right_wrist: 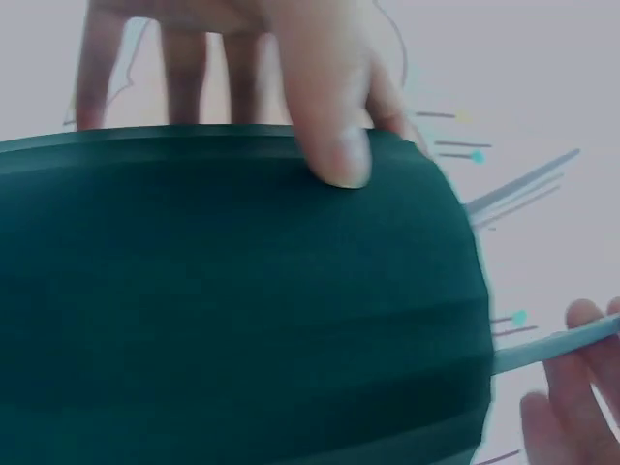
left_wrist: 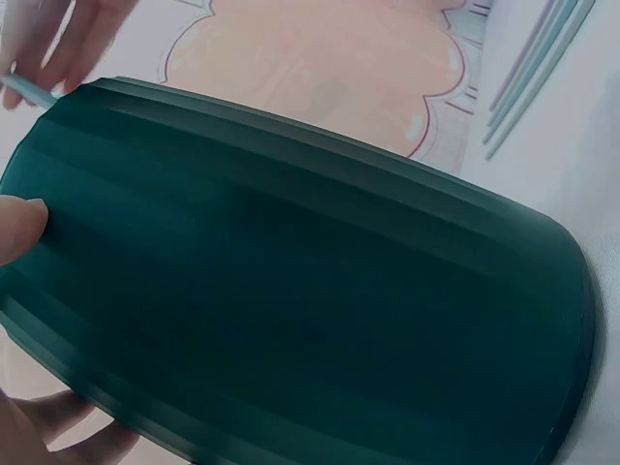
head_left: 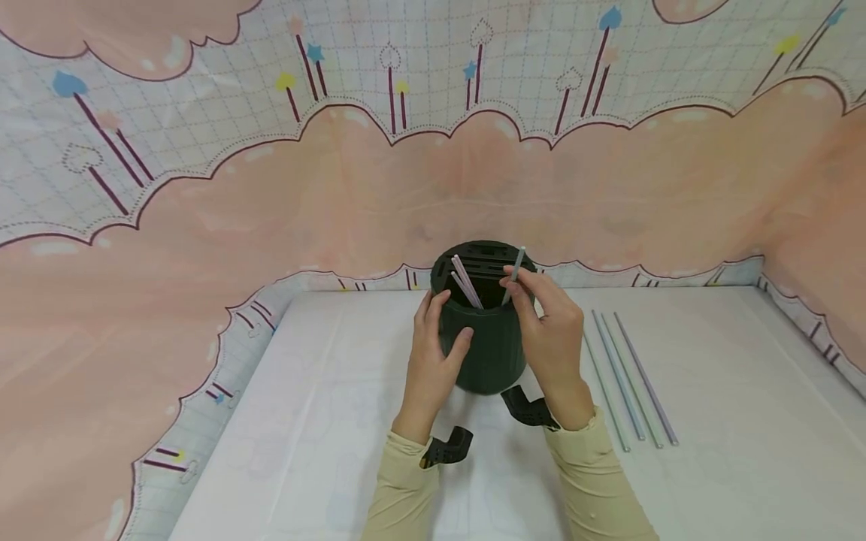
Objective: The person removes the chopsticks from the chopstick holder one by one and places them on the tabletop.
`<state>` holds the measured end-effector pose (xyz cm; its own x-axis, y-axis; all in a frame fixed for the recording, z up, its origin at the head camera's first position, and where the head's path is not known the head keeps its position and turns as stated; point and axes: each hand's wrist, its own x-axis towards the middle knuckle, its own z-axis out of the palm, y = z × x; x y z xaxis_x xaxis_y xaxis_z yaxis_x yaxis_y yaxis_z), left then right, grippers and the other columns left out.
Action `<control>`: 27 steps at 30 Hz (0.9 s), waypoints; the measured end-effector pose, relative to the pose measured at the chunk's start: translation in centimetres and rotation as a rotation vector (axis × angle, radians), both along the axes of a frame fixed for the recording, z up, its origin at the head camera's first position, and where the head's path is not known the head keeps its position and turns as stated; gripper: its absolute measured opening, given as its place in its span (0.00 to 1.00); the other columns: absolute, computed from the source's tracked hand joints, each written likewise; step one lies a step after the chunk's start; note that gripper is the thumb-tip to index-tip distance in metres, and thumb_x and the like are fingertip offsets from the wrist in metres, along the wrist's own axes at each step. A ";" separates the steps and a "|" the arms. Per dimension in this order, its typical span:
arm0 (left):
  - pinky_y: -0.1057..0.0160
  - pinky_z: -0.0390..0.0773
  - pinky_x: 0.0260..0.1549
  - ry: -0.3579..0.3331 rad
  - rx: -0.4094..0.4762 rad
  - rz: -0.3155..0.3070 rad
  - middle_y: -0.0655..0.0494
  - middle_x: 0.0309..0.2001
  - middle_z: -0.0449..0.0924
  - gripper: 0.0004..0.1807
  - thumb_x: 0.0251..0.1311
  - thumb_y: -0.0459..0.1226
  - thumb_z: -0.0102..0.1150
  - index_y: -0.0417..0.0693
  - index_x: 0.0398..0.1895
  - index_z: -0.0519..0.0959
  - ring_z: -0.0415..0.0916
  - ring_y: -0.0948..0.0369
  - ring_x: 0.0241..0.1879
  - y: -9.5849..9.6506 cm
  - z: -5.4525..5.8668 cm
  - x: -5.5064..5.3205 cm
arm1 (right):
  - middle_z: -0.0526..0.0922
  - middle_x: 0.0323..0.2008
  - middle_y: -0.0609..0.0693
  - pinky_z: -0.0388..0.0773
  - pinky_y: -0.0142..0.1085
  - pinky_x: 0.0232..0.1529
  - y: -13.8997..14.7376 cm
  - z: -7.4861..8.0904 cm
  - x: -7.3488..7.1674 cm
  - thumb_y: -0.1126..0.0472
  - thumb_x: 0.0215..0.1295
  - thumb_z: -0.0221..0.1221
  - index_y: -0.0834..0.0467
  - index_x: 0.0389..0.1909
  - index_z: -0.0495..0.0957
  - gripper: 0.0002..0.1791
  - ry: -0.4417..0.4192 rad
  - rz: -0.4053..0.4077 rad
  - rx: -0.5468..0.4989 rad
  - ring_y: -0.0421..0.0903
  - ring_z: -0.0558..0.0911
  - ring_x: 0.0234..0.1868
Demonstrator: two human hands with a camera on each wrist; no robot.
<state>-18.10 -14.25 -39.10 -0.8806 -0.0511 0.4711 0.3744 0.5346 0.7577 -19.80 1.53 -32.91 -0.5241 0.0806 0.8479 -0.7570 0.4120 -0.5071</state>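
A dark green ribbed utensil holder with a slotted raised back stands upright on the white table. Around its left side my left hand holds it, thumb on the front and the other fingers at the side. My right hand is at the holder's right rim and pinches a pale blue-grey straw near its upper end. The lower part of that straw goes down inside the holder, and its bottom end is hidden. Several pale pinkish straws lean to the left inside the holder.
Several long thin straws, greenish, bluish and purplish, lie side by side on the table to the right. A peach and white patterned cloth hangs behind and along the left side.
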 end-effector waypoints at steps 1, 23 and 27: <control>0.45 0.61 0.53 0.000 0.001 -0.002 0.55 0.69 0.41 0.30 0.60 0.53 0.46 0.72 0.65 0.51 0.49 0.56 0.64 0.0 0.0 0.0 | 0.81 0.34 0.47 0.72 0.29 0.35 0.1 0.2 0.1 0.68 0.55 0.58 0.58 0.44 0.79 0.14 0.003 0.011 -0.032 0.40 0.78 0.34; 0.45 0.61 0.53 -0.016 -0.003 -0.004 0.56 0.69 0.41 0.30 0.60 0.55 0.46 0.72 0.65 0.50 0.50 0.56 0.64 -0.3 0.1 -0.7 | 0.75 0.27 0.68 0.77 0.40 0.31 8.2 5.5 3.6 0.76 0.51 0.59 0.79 0.37 0.72 0.12 0.212 0.172 -0.858 0.57 0.76 0.29; 0.45 0.60 0.53 -0.016 0.000 -0.005 0.55 0.69 0.41 0.31 0.60 0.54 0.46 0.71 0.65 0.50 0.49 0.55 0.64 0.0 0.1 -0.7 | 0.79 0.29 0.60 0.76 0.30 0.31 10.3 4.0 3.3 0.71 0.55 0.58 0.72 0.40 0.77 0.12 -0.033 -0.017 -0.540 0.47 0.79 0.30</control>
<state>-18.78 -14.29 -39.00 -0.8883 -0.0466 0.4568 0.3649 0.5323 0.7639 -16.47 11.83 -28.94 -0.5442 0.5091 0.6668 -0.7327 0.0987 -0.6734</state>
